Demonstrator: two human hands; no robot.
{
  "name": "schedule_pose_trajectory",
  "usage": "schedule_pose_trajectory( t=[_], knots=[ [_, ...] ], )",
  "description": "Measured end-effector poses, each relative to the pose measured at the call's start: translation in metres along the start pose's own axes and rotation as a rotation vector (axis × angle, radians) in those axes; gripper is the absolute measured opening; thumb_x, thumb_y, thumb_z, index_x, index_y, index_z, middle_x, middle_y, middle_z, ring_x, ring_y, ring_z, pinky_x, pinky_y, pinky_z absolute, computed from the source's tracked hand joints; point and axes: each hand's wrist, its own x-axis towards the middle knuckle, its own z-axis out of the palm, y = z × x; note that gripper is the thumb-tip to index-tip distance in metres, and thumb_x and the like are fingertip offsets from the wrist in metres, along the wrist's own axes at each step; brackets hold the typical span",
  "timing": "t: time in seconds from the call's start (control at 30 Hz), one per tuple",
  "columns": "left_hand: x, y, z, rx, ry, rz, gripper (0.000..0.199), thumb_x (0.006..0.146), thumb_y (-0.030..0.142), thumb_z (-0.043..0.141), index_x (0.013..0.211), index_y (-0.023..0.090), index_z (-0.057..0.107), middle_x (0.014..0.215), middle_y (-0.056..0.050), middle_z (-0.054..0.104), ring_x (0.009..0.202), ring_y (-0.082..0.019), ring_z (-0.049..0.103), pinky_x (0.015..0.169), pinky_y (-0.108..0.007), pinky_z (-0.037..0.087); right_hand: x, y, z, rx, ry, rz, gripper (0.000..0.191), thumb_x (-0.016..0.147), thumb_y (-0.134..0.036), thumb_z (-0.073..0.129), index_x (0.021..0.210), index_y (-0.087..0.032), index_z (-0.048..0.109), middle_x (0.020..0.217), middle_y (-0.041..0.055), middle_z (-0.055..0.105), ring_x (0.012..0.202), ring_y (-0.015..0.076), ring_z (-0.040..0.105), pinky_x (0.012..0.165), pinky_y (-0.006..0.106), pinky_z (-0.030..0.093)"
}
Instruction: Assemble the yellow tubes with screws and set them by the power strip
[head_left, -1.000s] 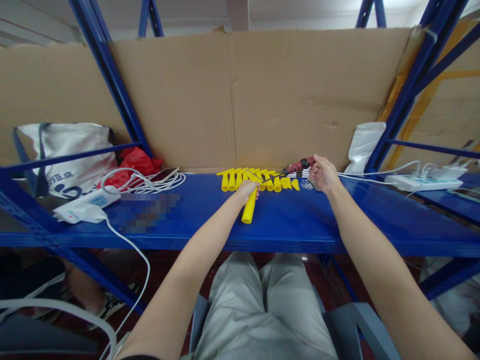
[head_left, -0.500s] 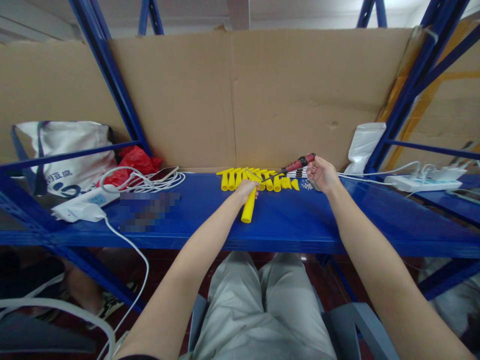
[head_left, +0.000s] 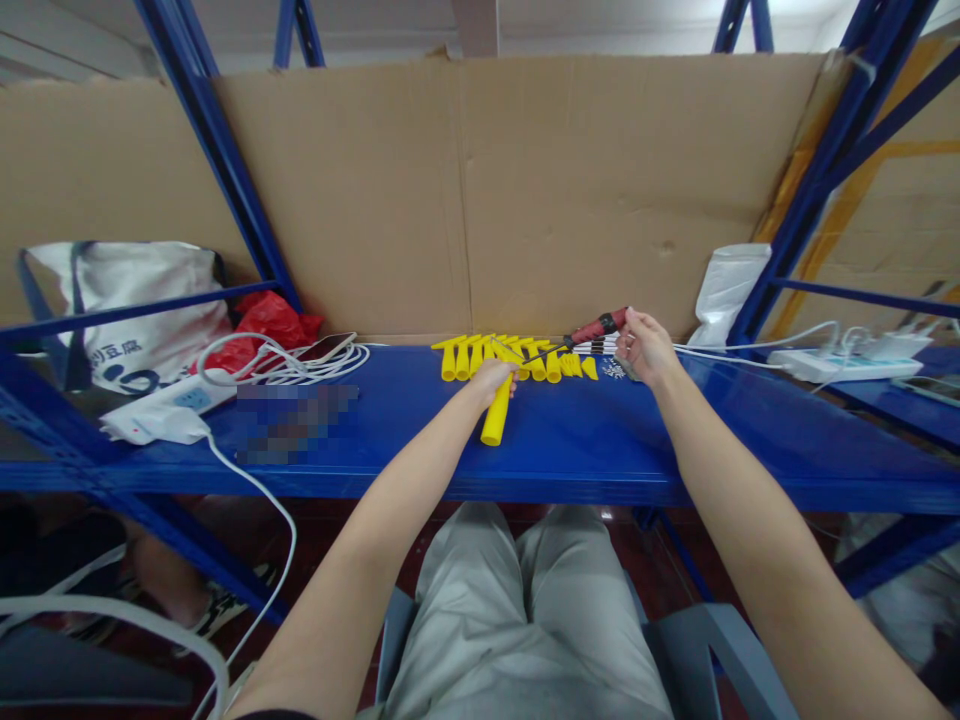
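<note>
Over the bench [head_left: 592,440], the right hand [head_left: 646,346] pinches a screwdriver [head_left: 598,328] pointing left toward the yellow tube [head_left: 495,416] the left hand [head_left: 493,382] clasps.

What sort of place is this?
Probably a small hand-assembly workstation: a blue bench backed by cardboard, with a row of similar yellow parts and a screwdriver in use.

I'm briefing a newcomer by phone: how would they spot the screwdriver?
Find the tall cardboard behind the blue bench. At its foot runs a row of yellow parts; above their right end, at the right grip, slants the screwdriver. Its dark red handle and thin shaft set it apart from them.
</note>
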Motion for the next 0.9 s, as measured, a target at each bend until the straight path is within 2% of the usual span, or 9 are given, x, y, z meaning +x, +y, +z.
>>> schedule_pose_trajectory(
  t=[0.37, 0.57, 0.7, 0.8, 0.9],
  knots=[
    [-0.0017, 0.0014, 0.0001, -0.008, -0.004, -0.003, 0.018, 0.08, 0.005, 0.049, 0.067, 0.017, 0.044, 0.042, 0.005, 0.044, 0.033, -0.006, 0.039, 0.037, -0.019, 0.03, 0.0019, 0.0029, 0.0021, -0.042, 0.06, 0.029, 0.047, 0.062, -0.047, 0.077, 0.061, -0.021, 0.038, 0.04, -0.0102, 0.039, 0.031, 0.0048, 0.036, 0.029, 0.016, 0.031],
    [-0.0001, 0.0001, 0.0, -0.018, -0.012, 0.008, 0.017, 0.079, 0.004, 0.048, 0.069, 0.017, 0.044, 0.043, 0.006, 0.043, 0.033, -0.006, 0.038, 0.037, -0.019, 0.031, 0.0014, 0.0024, 0.0009, -0.057, 0.015, 0.01, 0.037, 0.065, -0.05, 0.073, 0.071, -0.021, 0.052, 0.037, -0.0106, 0.035, 0.031, 0.0051, 0.037, 0.03, 0.016, 0.03],
    [0.0016, -0.0005, -0.0009, -0.013, -0.008, 0.012, 0.014, 0.078, 0.004, 0.048, 0.071, 0.016, 0.045, 0.043, 0.006, 0.043, 0.033, -0.007, 0.039, 0.038, -0.02, 0.032, -0.001, -0.0006, 0.0012, -0.011, -0.047, 0.024, 0.034, 0.066, -0.047, 0.074, 0.076, -0.02, 0.055, 0.042, -0.0091, 0.041, 0.036, 0.0049, 0.042, 0.033, 0.015, 0.032],
    [0.0024, -0.0005, -0.0013, -0.008, -0.006, 0.013, 0.013, 0.077, 0.004, 0.048, 0.073, 0.016, 0.047, 0.044, 0.006, 0.044, 0.034, -0.007, 0.039, 0.039, -0.019, 0.032, -0.0012, -0.0013, 0.0017, -0.004, -0.071, 0.032, 0.035, 0.065, -0.042, 0.076, 0.071, -0.019, 0.051, 0.048, -0.007, 0.05, 0.04, 0.0051, 0.047, 0.036, 0.015, 0.035],
    [0.0027, -0.0002, -0.0012, -0.001, -0.014, 0.009, 0.011, 0.077, 0.005, 0.05, 0.073, 0.015, 0.048, 0.044, 0.006, 0.044, 0.035, -0.007, 0.039, 0.04, -0.019, 0.033, -0.0003, 0.0001, 0.0018, -0.034, -0.067, 0.013, 0.04, 0.065, -0.044, 0.076, 0.067, -0.02, 0.044, 0.047, -0.0077, 0.05, 0.037, 0.005, 0.045, 0.035, 0.015, 0.035]
  ],
)
